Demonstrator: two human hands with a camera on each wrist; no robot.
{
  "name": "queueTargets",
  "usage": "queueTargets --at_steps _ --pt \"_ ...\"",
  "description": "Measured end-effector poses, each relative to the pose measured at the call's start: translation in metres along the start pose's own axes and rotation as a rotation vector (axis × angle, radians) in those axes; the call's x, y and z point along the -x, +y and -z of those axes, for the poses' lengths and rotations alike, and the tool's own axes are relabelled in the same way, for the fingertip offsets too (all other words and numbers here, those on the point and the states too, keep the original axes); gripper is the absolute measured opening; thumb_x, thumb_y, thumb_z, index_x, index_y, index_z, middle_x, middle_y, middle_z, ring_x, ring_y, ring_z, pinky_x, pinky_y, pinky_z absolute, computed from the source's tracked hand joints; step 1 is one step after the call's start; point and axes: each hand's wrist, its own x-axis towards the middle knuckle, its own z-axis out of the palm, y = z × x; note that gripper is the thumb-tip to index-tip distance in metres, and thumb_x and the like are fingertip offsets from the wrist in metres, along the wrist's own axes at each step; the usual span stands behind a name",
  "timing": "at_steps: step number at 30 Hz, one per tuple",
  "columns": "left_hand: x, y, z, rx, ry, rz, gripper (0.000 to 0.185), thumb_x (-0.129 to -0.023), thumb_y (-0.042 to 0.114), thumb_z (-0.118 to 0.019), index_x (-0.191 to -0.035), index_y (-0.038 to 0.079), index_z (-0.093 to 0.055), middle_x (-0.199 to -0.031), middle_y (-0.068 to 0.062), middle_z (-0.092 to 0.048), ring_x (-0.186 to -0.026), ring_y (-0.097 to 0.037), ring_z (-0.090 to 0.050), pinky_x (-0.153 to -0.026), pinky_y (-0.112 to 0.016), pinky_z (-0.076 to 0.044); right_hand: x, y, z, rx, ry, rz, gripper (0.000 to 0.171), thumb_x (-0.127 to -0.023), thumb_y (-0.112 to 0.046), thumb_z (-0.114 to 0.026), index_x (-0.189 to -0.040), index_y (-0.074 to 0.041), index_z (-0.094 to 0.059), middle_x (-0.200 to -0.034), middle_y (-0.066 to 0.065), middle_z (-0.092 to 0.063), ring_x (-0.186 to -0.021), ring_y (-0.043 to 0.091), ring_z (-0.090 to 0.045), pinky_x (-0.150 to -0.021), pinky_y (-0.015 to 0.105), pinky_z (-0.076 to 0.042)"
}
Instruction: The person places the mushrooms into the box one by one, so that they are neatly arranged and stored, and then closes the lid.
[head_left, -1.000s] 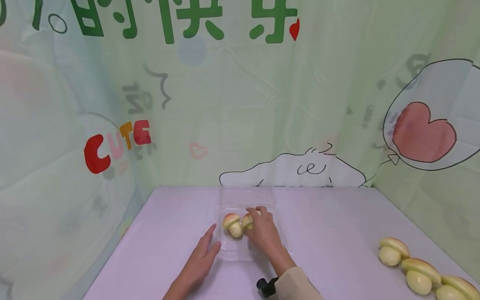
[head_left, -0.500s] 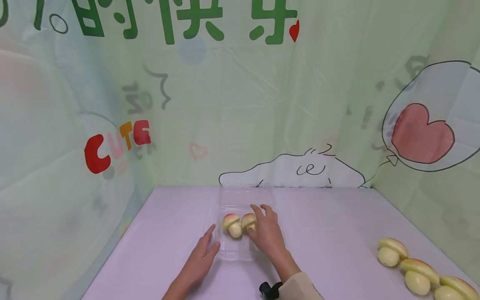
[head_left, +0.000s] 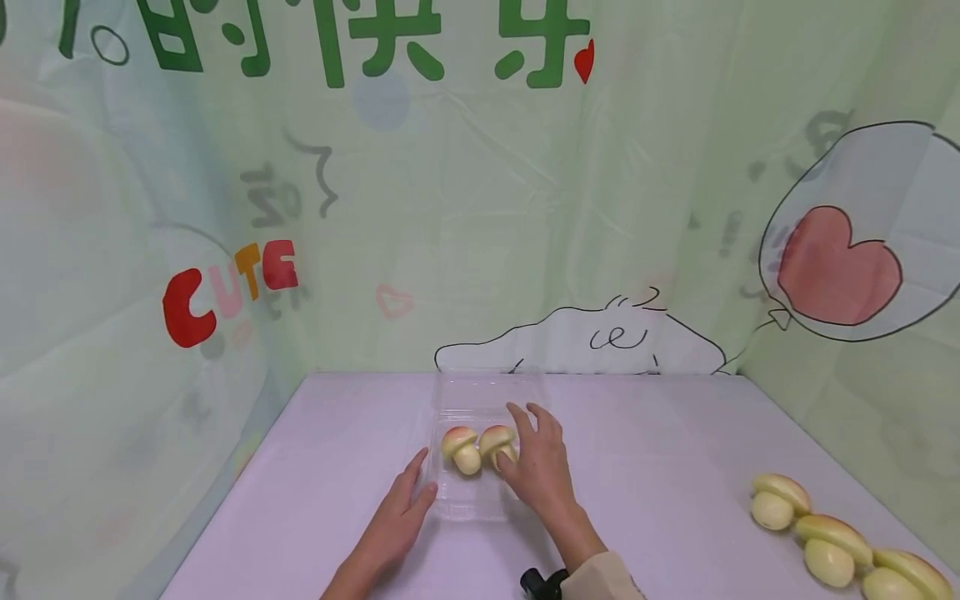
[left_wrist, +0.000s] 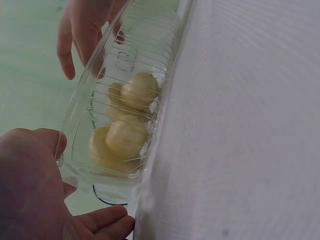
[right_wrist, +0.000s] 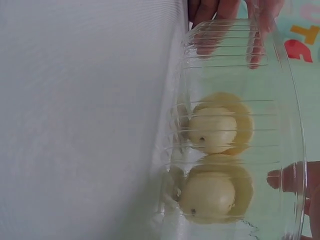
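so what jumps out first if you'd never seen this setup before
Two mushroom-shaped buns sit side by side in a clear plastic box at the middle of the pale table. The left hand rests against the box's left side, and the right hand hovers open beside the right bun. More buns line up at the table's right edge.

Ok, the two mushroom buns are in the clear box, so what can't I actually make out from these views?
- Clear box: head view, its open lid is see-through, so its edges stay faint.
- Right hand: head view, whether its fingers touch the right bun is too small to tell.
- Left hand: left wrist view, cut off by the frame edge.
- Buns on the table: head view, the nearest is cut off at the bottom edge.
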Motion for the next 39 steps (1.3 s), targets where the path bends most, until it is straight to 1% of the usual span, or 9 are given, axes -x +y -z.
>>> queueTargets --at_steps 3,5,13,19,23,26,29,34,39 --pt "0.001 0.001 0.000 0.019 -0.005 0.012 0.055 -0.099 0.038 -0.043 -0.148 0.020 -0.026 -0.144 -0.019 -0.036 -0.134 -0.034 -0.030 -0.107 -0.054 -0.023 0.000 0.000 0.000 0.011 0.041 0.004 0.071 -0.065 -0.017 -0.079 -0.131 -0.011 -0.052 -0.131 0.020 -0.043 -0.119 0.042 -0.040 -0.083 0.056 -0.044" --pt "0.001 0.001 0.000 0.025 -0.010 0.008 0.056 -0.099 0.038 -0.043 -0.148 0.019 -0.026 -0.144 -0.019 -0.035 -0.134 -0.034 -0.030 -0.107 -0.054 -0.023 0.000 0.000 0.002 0.013 0.057 -0.003 0.070 -0.066 -0.016 -0.079 -0.131 -0.011 -0.052 -0.131 0.020 -0.043 -0.119 0.042 -0.040 -0.083 0.056 -0.043" --pt "0.003 0.002 0.004 0.035 -0.017 0.008 0.059 -0.098 0.043 -0.043 -0.148 0.019 -0.025 -0.147 -0.014 -0.032 -0.135 -0.031 -0.027 -0.107 -0.054 -0.022 0.001 -0.003 0.007 0.007 0.064 -0.051 0.068 -0.069 -0.016 -0.077 -0.132 -0.011 -0.050 -0.132 0.020 -0.042 -0.120 0.041 -0.038 -0.085 0.056 -0.041" --pt "0.005 0.002 0.004 0.046 -0.019 0.003 0.060 -0.097 0.046 -0.042 -0.148 0.019 -0.026 -0.149 -0.009 -0.031 -0.136 -0.027 -0.025 -0.108 -0.052 -0.021 0.003 -0.002 0.007 -0.001 0.105 -0.051 0.066 -0.069 -0.013 -0.076 -0.130 -0.010 -0.052 -0.131 0.020 -0.043 -0.119 0.041 -0.039 -0.087 0.056 -0.040" --pt "0.005 0.002 0.004 0.045 -0.020 0.008 0.060 -0.097 0.047 -0.042 -0.148 0.020 -0.026 -0.148 -0.009 -0.031 -0.136 -0.027 -0.025 -0.108 -0.053 -0.021 0.005 -0.002 0.007 0.001 0.125 -0.047 0.063 -0.070 -0.013 -0.074 -0.129 -0.010 -0.052 -0.130 0.020 -0.044 -0.118 0.041 -0.040 -0.086 0.056 -0.040" --pt "0.004 0.002 0.004 0.036 -0.018 0.005 0.061 -0.097 0.047 -0.041 -0.148 0.019 -0.026 -0.148 -0.010 -0.032 -0.136 -0.027 -0.026 -0.108 -0.053 -0.022 0.006 -0.002 0.009 0.000 0.119 -0.065 0.063 -0.071 -0.014 -0.073 -0.130 -0.011 -0.052 -0.131 0.020 -0.043 -0.119 0.040 -0.039 -0.087 0.056 -0.038" --pt "0.004 0.002 0.004 0.041 -0.021 0.018 0.060 -0.097 0.048 -0.041 -0.148 0.021 -0.026 -0.148 -0.010 -0.031 -0.136 -0.028 -0.025 -0.108 -0.054 -0.021 0.007 -0.002 0.010 -0.003 0.119 -0.086 0.062 -0.072 -0.014 -0.072 -0.131 -0.012 -0.052 -0.132 0.019 -0.043 -0.119 0.040 -0.038 -0.090 0.055 -0.037" --pt "0.004 0.002 0.004 0.052 -0.024 0.022 0.059 -0.097 0.046 -0.042 -0.148 0.020 -0.026 -0.148 -0.010 -0.031 -0.136 -0.028 -0.025 -0.108 -0.054 -0.021 0.007 0.001 0.014 -0.008 0.151 -0.098 0.060 -0.073 -0.014 -0.072 -0.130 -0.011 -0.052 -0.132 0.019 -0.043 -0.120 0.040 -0.037 -0.090 0.056 -0.035" --pt "0.003 0.001 0.004 0.045 -0.026 0.017 0.058 -0.098 0.042 -0.043 -0.148 0.019 -0.025 -0.148 -0.011 -0.032 -0.136 -0.029 -0.026 -0.107 -0.054 -0.022 0.009 0.005 0.018 -0.006 0.181 -0.122 0.058 -0.074 -0.013 -0.072 -0.129 -0.010 -0.053 -0.132 0.019 -0.042 -0.121 0.040 -0.037 -0.093 0.055 -0.033"
